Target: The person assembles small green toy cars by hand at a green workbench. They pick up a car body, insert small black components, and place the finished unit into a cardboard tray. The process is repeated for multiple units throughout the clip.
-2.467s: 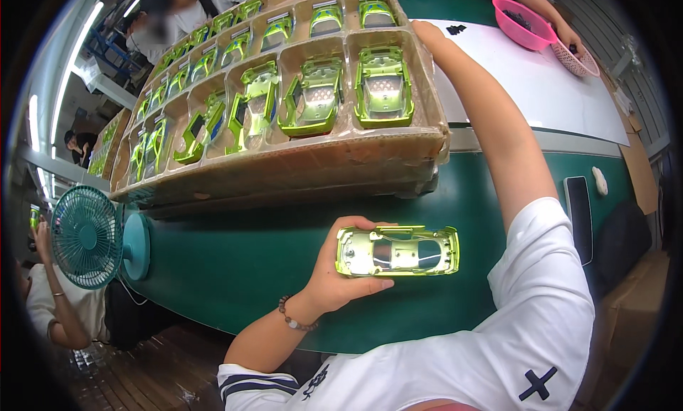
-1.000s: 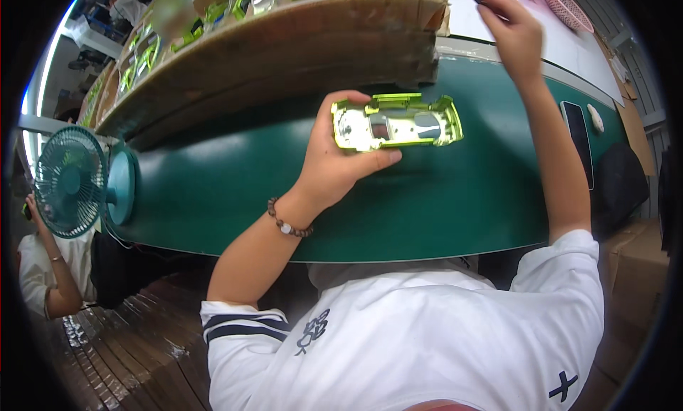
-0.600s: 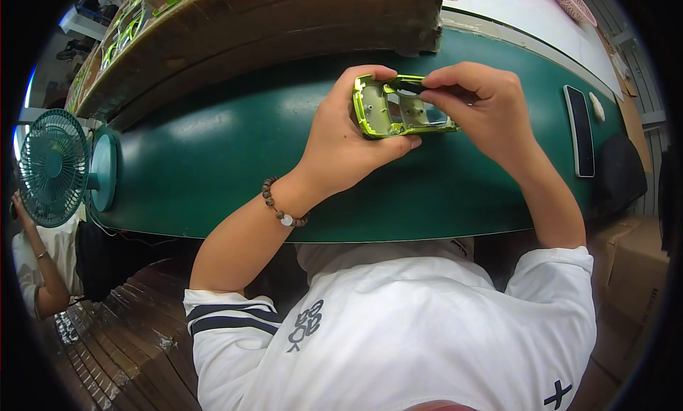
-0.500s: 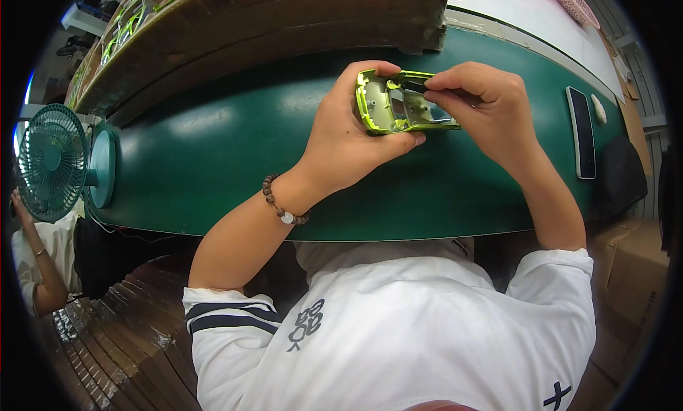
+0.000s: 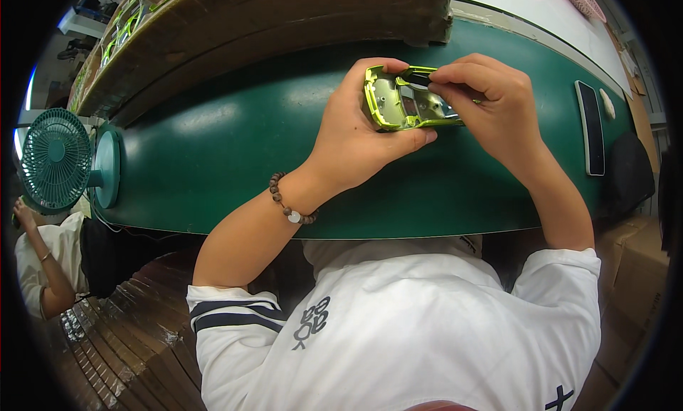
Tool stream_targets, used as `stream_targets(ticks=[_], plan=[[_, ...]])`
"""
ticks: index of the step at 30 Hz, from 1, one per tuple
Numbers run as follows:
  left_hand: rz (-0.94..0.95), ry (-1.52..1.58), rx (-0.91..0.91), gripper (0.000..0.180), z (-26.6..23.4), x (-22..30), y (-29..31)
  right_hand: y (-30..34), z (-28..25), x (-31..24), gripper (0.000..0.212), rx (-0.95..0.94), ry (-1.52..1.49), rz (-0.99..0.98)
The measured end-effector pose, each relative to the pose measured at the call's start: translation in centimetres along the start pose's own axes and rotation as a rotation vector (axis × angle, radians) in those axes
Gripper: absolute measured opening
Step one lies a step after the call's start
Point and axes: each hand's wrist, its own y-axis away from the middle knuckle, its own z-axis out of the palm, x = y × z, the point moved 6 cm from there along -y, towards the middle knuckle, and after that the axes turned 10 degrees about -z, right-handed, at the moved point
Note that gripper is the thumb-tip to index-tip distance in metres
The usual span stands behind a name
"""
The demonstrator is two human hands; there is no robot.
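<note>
A lime-green toy car body shell (image 5: 389, 106) is held above the green table, its hollow inside facing me. My left hand (image 5: 356, 130) grips it at the left end, fingers behind the far side and thumb along the near edge. Over the shell's right half, my right hand (image 5: 491, 98) pinches with thumb and forefinger at the far edge. Something dark shows at those fingertips, but I cannot tell whether it is a separate piece or part of the shell. The right hand hides the shell's right end.
A long cardboard box (image 5: 284, 27) with green car shells in it borders the table's (image 5: 213, 148) far side. At the left stands a teal fan (image 5: 57, 151), with another person's arm (image 5: 53, 269) below it. A phone (image 5: 590, 126) and a small white object (image 5: 607, 104) lie at the right.
The whole view has shifted slightly. The shell appears tilted a little differently in my left hand, while my right fingers stay pinched at its far edge.
</note>
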Motion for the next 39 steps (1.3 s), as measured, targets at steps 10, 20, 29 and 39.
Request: stream_targets(ticks=[10, 20, 29, 39], plan=[[0.027, -0.13, -0.059, 0.064, -0.3, 0.1, 0.1, 0.3, 0.1, -0.6, 0.009, 0.02, 0.037, 0.025], [-0.178, -0.297, -0.06, 0.031, -1.2, -0.1, -0.2, 1.4, 1.7, -0.7, 0.013, -0.029, 0.005, 0.04], [-0.173, -0.508, -0.056, 0.026, -1.3, 0.0, -0.8, 0.7, 1.7, -0.5, 0.032, -0.14, 0.264, 0.004], [-0.106, -0.851, -0.067, 0.018, -0.5, 1.5, -0.9, 1.5, 3.0, -0.3, 0.022, -0.318, 0.326, -0.121]])
